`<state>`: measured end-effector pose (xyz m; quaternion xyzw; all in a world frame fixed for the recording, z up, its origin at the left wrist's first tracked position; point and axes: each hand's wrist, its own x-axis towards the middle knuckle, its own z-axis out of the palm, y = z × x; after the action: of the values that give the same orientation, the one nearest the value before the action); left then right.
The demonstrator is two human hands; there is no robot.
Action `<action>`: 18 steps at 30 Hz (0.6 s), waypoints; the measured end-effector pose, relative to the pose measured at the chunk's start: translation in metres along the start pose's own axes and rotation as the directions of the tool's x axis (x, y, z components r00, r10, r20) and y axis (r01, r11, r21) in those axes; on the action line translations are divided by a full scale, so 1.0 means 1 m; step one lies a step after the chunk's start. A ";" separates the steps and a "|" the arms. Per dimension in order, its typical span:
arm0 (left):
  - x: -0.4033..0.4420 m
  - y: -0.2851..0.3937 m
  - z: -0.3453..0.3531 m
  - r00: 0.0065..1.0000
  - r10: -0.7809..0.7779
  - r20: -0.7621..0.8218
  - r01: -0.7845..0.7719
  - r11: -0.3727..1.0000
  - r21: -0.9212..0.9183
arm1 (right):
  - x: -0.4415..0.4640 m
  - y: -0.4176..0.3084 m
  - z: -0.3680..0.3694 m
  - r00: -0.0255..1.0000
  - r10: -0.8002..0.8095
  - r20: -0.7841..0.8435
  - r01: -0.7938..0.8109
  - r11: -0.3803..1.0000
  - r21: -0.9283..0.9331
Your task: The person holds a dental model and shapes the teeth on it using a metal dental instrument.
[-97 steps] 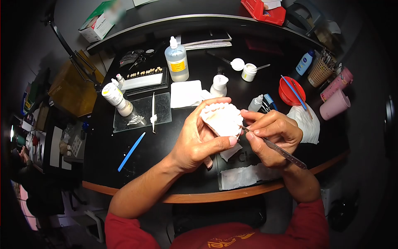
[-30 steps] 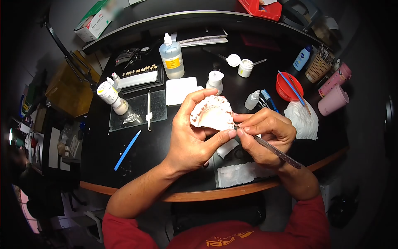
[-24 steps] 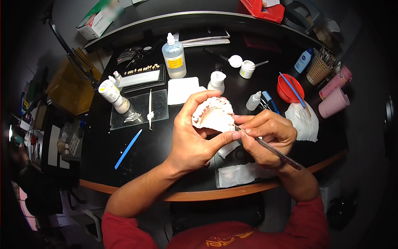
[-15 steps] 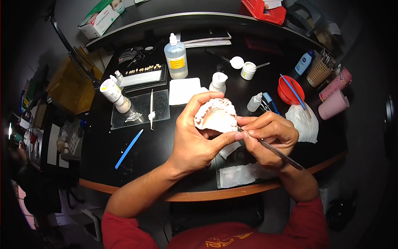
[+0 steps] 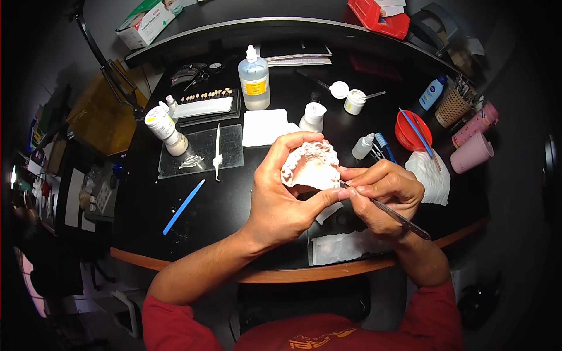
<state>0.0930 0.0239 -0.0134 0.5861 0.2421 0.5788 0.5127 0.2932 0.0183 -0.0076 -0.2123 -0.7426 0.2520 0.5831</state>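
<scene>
The left hand point(image 5: 280, 199) held a pale dental model point(image 5: 311, 168) above the desk point(image 5: 225, 219), its fingers wrapped behind the arch and its thumb along the near edge. The fingers of the right hand point(image 5: 387, 196) pinched a slim metal tool point(image 5: 403, 221) at the model's right edge; whether its tip touched was too small to tell. A blue stick point(image 5: 184, 207) lay left of the hands, near a glass slab point(image 5: 233, 153); a red bowl point(image 5: 402, 131) stood beyond the right hand.
</scene>
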 end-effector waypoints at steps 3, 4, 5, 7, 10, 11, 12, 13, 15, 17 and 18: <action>-0.002 0.000 0.001 0.999 0.029 -0.017 -0.028 0.999 0.033 | -0.001 0.000 0.001 1.000 0.017 -0.004 -0.017 1.000 0.017; -0.003 0.000 0.001 0.999 0.036 -0.023 -0.035 0.999 0.033 | -0.002 0.000 0.001 1.000 0.022 -0.008 -0.022 1.000 0.020; -0.003 -0.001 0.001 0.999 0.039 -0.021 -0.038 0.999 0.029 | -0.001 0.000 0.000 1.000 0.021 -0.003 -0.021 1.000 0.022; -0.003 -0.002 0.001 0.999 0.046 -0.016 -0.045 0.999 0.021 | 0.000 0.000 0.000 1.000 0.018 0.007 -0.019 1.000 0.025; -0.001 -0.001 0.001 0.999 0.052 -0.012 -0.052 0.998 0.020 | -0.001 0.002 0.001 1.000 0.005 0.004 -0.005 1.000 0.029; -0.001 -0.001 0.001 0.999 0.050 -0.008 -0.050 0.999 0.016 | -0.001 0.001 0.001 1.000 -0.009 0.006 0.009 1.000 0.022; -0.001 0.000 0.001 0.999 0.049 -0.005 -0.049 0.999 0.012 | -0.001 0.000 0.000 1.000 -0.023 0.009 0.022 1.000 0.014; 0.000 0.000 0.001 0.999 0.046 -0.002 -0.046 0.999 0.006 | -0.001 -0.001 0.000 0.999 -0.034 0.012 0.034 0.999 0.006; -0.001 0.001 0.002 1.000 0.020 -0.008 -0.020 0.999 -0.032 | -0.002 0.000 0.001 0.998 -0.055 0.001 0.055 0.998 0.003; -0.002 0.001 0.002 1.000 0.011 -0.009 -0.011 0.999 -0.044 | -0.002 0.001 0.002 0.998 -0.064 -0.005 0.064 0.998 0.004; -0.002 -0.001 0.001 1.000 0.014 -0.006 -0.014 0.999 -0.039 | -0.003 0.001 0.002 0.998 -0.060 -0.007 0.060 0.998 0.005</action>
<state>0.0939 0.0224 -0.0145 0.5760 0.2281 0.5885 0.5194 0.2917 0.0174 -0.0108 -0.1893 -0.7461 0.2356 0.5933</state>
